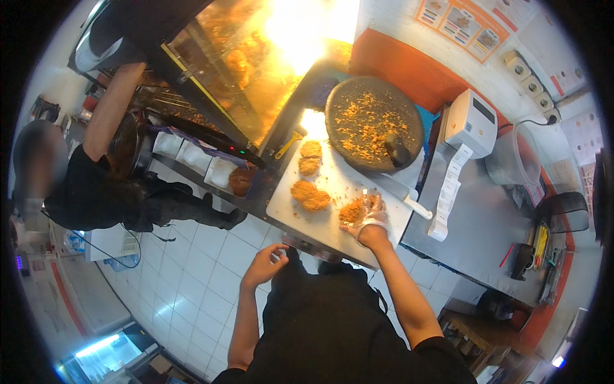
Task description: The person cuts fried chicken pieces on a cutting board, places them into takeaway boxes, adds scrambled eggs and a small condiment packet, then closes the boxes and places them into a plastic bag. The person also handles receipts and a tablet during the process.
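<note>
My right hand (369, 219), in a clear plastic glove, lies over a piece of fried chicken (349, 212) on the white cutting board (291, 221), its fingers around and on top of the piece. Beside it on the board are more golden-brown fried chicken pieces (311, 195). A knife (417, 206) with a white handle rests at the board's right side, its handle toward me. My bare left hand (263, 265) hovers by the counter's front edge, fingers loosely curled and apart, with nothing visible in it.
A large dark stone mortar (342, 137) with orange crumbs and a dark pestle (399, 152) stands behind the board. A lit glass display case (240, 64) is at the far left. On the right sits a receipt printer (470, 121) trailing paper. Another person (96, 185) reaches toward the case.
</note>
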Action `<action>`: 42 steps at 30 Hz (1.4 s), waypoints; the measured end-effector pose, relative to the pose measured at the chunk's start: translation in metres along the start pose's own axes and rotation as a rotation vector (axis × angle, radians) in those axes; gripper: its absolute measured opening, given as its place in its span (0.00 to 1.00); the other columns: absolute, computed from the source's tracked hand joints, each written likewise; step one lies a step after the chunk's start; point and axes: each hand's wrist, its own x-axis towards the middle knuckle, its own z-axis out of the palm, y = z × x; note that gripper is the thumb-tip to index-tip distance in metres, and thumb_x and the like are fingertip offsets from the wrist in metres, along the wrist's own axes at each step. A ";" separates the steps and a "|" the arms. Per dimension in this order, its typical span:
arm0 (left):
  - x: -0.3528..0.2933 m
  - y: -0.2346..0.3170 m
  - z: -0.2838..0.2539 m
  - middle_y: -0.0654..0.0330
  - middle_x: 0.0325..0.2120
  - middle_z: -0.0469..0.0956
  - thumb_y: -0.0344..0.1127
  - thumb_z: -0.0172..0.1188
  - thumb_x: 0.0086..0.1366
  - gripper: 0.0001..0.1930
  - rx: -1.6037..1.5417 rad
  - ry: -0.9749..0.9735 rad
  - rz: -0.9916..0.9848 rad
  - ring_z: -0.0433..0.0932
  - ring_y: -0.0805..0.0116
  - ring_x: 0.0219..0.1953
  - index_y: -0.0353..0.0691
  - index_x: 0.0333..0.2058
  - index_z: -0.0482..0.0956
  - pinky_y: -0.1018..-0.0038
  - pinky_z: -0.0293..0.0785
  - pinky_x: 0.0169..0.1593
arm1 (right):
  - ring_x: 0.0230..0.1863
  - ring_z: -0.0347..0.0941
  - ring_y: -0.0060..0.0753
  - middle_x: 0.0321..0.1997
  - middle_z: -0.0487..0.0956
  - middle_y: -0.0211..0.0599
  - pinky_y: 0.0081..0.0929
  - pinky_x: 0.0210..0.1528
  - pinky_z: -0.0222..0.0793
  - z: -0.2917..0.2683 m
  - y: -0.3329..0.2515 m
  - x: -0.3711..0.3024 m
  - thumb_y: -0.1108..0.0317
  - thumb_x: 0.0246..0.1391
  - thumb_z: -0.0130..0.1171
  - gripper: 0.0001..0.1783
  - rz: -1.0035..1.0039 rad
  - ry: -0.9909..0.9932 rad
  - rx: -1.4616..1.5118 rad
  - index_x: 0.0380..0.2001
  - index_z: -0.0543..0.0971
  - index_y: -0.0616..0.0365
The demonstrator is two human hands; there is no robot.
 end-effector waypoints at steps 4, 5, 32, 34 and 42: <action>-0.007 -0.028 -0.016 0.61 0.40 0.84 0.39 0.70 0.71 0.24 -0.026 0.017 -0.007 0.82 0.71 0.36 0.41 0.63 0.78 0.70 0.81 0.41 | 0.77 0.53 0.68 0.80 0.56 0.60 0.56 0.77 0.56 0.023 -0.023 0.014 0.36 0.50 0.72 0.64 -0.014 -0.007 -0.085 0.82 0.54 0.52; -0.008 -0.032 -0.020 0.61 0.40 0.84 0.40 0.70 0.71 0.25 -0.032 0.024 0.009 0.82 0.71 0.35 0.42 0.64 0.77 0.70 0.81 0.39 | 0.73 0.60 0.69 0.77 0.60 0.61 0.55 0.74 0.64 0.026 -0.023 0.012 0.39 0.49 0.73 0.64 -0.026 0.030 -0.113 0.82 0.55 0.52; -0.060 -0.165 -0.167 0.56 0.44 0.87 0.43 0.68 0.73 0.23 -0.104 0.251 -0.080 0.86 0.63 0.44 0.46 0.63 0.78 0.64 0.82 0.49 | 0.67 0.76 0.40 0.67 0.78 0.44 0.38 0.69 0.74 -0.030 -0.384 0.075 0.58 0.64 0.70 0.44 -0.338 -0.551 1.394 0.77 0.60 0.49; -0.089 -0.192 -0.169 0.56 0.45 0.87 0.45 0.68 0.73 0.23 -0.164 0.336 -0.119 0.86 0.62 0.45 0.48 0.63 0.78 0.63 0.83 0.51 | 0.66 0.77 0.44 0.66 0.79 0.47 0.41 0.68 0.75 -0.027 -0.443 0.107 0.59 0.65 0.67 0.41 -0.551 -0.381 1.032 0.76 0.61 0.50; -0.191 -0.297 -0.156 0.55 0.41 0.87 0.34 0.71 0.70 0.23 -0.339 0.580 -0.331 0.88 0.63 0.41 0.39 0.61 0.77 0.67 0.85 0.43 | 0.72 0.71 0.59 0.77 0.67 0.55 0.51 0.67 0.75 0.081 -0.532 0.190 0.63 0.67 0.56 0.38 -0.456 0.139 -0.213 0.77 0.59 0.55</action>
